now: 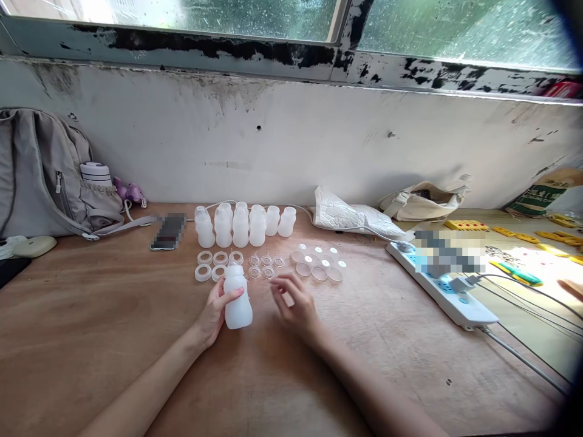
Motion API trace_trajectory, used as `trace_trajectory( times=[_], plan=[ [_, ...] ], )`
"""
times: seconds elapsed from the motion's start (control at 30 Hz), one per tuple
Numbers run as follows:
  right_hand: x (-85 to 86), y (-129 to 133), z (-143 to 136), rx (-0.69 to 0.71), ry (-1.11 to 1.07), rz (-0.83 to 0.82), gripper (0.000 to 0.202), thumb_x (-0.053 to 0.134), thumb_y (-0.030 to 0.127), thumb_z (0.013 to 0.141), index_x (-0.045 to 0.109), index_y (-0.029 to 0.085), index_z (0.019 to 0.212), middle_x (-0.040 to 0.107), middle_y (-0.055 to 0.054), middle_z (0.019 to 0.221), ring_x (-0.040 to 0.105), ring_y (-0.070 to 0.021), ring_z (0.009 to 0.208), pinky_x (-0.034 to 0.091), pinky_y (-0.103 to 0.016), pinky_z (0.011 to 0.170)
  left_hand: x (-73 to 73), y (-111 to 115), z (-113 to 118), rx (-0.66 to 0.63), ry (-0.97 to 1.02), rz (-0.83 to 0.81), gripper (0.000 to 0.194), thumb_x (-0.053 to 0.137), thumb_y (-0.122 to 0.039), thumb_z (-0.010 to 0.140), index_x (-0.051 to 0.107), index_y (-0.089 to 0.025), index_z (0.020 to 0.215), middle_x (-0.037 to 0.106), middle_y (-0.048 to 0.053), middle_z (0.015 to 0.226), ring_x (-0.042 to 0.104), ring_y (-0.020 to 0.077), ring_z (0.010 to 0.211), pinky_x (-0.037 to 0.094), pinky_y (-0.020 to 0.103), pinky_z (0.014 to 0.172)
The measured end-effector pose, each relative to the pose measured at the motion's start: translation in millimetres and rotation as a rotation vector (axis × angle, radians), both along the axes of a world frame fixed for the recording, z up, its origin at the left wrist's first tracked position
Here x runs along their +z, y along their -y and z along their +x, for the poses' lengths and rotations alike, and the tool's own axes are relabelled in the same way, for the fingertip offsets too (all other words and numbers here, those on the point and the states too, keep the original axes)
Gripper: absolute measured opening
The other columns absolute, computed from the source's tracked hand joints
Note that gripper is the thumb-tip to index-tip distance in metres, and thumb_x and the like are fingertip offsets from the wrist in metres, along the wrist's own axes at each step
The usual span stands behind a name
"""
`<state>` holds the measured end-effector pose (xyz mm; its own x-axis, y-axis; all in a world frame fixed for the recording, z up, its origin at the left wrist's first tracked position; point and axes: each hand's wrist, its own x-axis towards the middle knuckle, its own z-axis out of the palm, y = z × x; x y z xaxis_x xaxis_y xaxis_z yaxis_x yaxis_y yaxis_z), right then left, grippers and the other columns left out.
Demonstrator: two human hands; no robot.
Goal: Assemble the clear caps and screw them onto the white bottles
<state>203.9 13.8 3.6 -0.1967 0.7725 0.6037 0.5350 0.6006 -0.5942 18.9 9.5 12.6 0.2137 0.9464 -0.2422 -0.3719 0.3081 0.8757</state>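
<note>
My left hand (pixel 217 309) is wrapped round a frosted white baby bottle (pixel 238 306), tilted slightly, with a clear nipple (pixel 235 257) at its top. To its right my right hand (pixel 296 303) hovers low over the table, fingers curved and apart, with nothing visible in them. Just beyond that hand lie several clear nipples (pixel 266 261) in rows. White collar rings (pixel 203 273) rest behind the held bottle, partly hidden by it. Clear round caps (pixel 319 273) and small white discs (pixel 342 264) are laid out farther right. Several more frosted bottles (pixel 240 226) stand behind them all.
A phone (pixel 169 231) and a grey backpack (pixel 40 176) are at the left. A white plastic package (pixel 353 215) and a cream bag (pixel 423 200) lie by the wall. At the right, a power strip (pixel 441 291) trails cables, with yellow pieces (pixel 467 225) beyond.
</note>
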Motion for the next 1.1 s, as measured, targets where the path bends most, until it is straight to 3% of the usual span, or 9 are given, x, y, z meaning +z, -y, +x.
trace_trajectory(
  times=[0.1,0.23,0.5,0.63,0.83,0.93,1.1],
  plan=[
    [-0.8,-18.7,23.7,-0.304,0.047,-0.071,0.022,0.043,0.023,0.082,0.057,0.017,0.098,0.055,-0.005,0.078,0.051,-0.0128,0.056,0.043,-0.027,0.057,0.7,-0.2,-0.3,0.002,-0.004,0.009,0.031,0.064,-0.029,0.068,0.053,-0.019,0.095,0.053,-0.001,0.080,0.050,0.0091,0.065,0.041,0.018,0.055],
    [-2.8,-35.2,49.5,-0.541,0.225,-0.258,0.036,0.043,0.028,0.081,0.051,0.016,0.113,0.059,-0.003,0.065,0.053,-0.0167,0.056,0.039,-0.028,0.058,2.3,-0.2,-0.9,-0.019,0.014,-0.004,0.033,0.062,-0.031,0.070,0.052,-0.020,0.099,0.053,-0.001,0.082,0.050,0.0094,0.067,0.041,0.019,0.055],
    [-5.1,-34.4,49.0,-0.604,0.285,-0.323,0.039,0.045,0.045,0.078,0.054,0.017,0.103,0.054,-0.001,0.059,0.052,-0.0174,0.055,0.033,-0.026,0.053,8.2,-0.9,-3.5,-0.020,-0.051,0.025,0.035,0.061,-0.032,0.070,0.055,-0.020,0.102,0.053,0.001,0.088,0.055,0.0120,0.069,0.043,0.021,0.058],
    [-5.3,-35.3,47.0,-0.527,0.132,-0.362,0.036,0.050,0.046,0.074,0.055,0.017,0.094,0.049,0.001,0.057,0.050,-0.0159,0.054,0.035,-0.026,0.052,9.0,-2.1,-4.4,-0.017,-0.070,0.036,0.038,0.063,-0.034,0.068,0.054,-0.019,0.102,0.056,0.003,0.087,0.056,0.0142,0.072,0.043,0.022,0.059],
    [4.1,-31.1,36.4,-0.072,-0.637,-0.520,0.039,0.047,0.048,0.076,0.046,0.020,0.105,0.048,0.003,0.067,0.047,-0.0088,0.044,0.037,-0.021,0.037,11.2,-4.2,-8.7,-0.104,-0.183,0.056,0.034,0.063,-0.037,0.067,0.062,-0.016,0.094,0.061,0.003,0.082,0.054,0.0134,0.069,0.038,0.020,0.054],
    [7.9,-25.9,30.9,0.048,-0.700,-0.561,0.036,0.051,0.043,0.077,0.048,0.021,0.104,0.049,0.003,0.066,0.047,-0.0076,0.044,0.038,-0.020,0.038,10.3,-5.4,-10.0,-0.089,-0.250,0.051,0.038,0.066,-0.036,0.065,0.061,-0.018,0.098,0.062,0.003,0.087,0.054,0.0149,0.073,0.037,0.020,0.056],
    [9.9,-21.0,26.7,0.085,-0.599,-0.582,0.032,0.053,0.041,0.077,0.051,0.019,0.099,0.047,0.004,0.062,0.044,-0.0067,0.041,0.035,-0.020,0.036,5.5,-8.9,-11.2,-0.034,-0.313,0.043,0.037,0.069,-0.037,0.060,0.064,-0.018,0.092,0.064,0.004,0.088,0.056,0.0171,0.074,0.036,0.020,0.056]
  ],
)
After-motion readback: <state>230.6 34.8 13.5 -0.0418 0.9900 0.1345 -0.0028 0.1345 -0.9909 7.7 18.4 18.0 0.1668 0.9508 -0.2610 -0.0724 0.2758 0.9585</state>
